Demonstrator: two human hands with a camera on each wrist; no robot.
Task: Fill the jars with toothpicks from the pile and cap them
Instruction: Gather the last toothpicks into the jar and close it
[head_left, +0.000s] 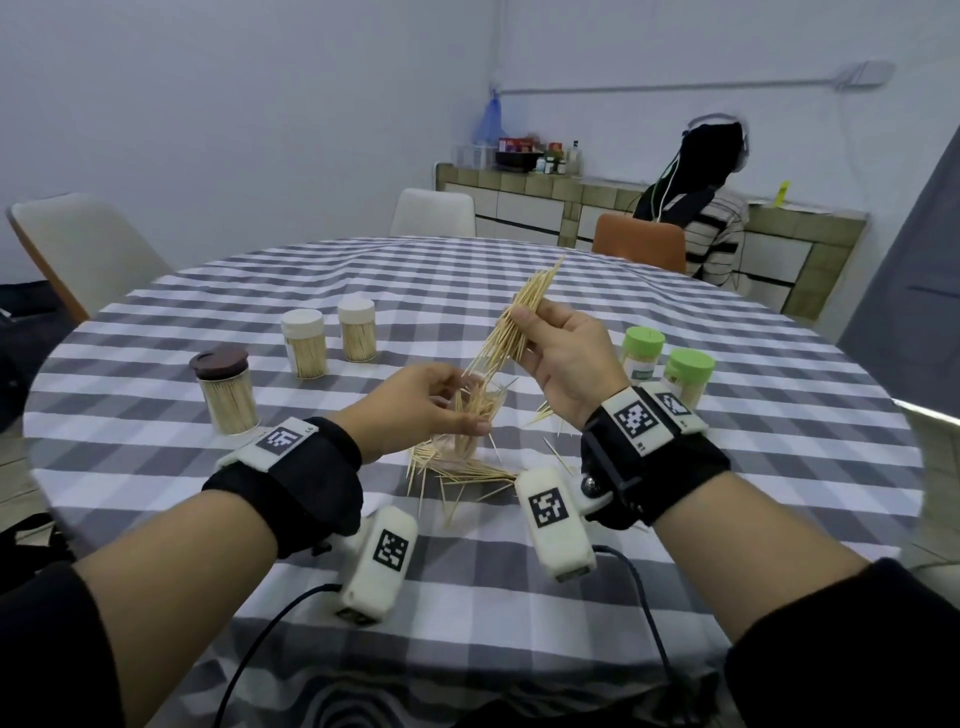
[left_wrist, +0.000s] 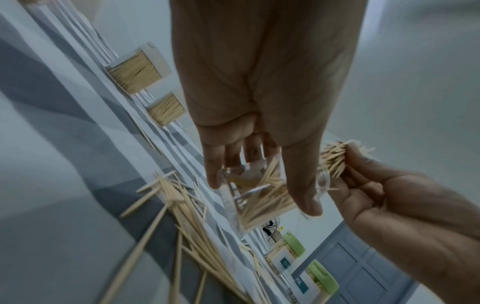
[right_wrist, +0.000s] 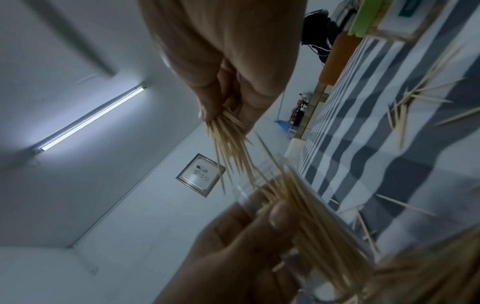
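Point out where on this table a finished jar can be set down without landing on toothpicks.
Bare checked cloth lies beyond the two white-capped jars, toward the far table edge, and between the brown-capped jar and the left rim. Crowded: around the clear jar gripped by the left hand, where the loose toothpick pile spreads, and by the green-capped jars.

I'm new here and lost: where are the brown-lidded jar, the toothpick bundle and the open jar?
brown-lidded jar (head_left: 227, 395): head view, glass side.
toothpick bundle (head_left: 524, 312): head view, mid-shaft.
open jar (left_wrist: 257, 197): left wrist view, clear wall.
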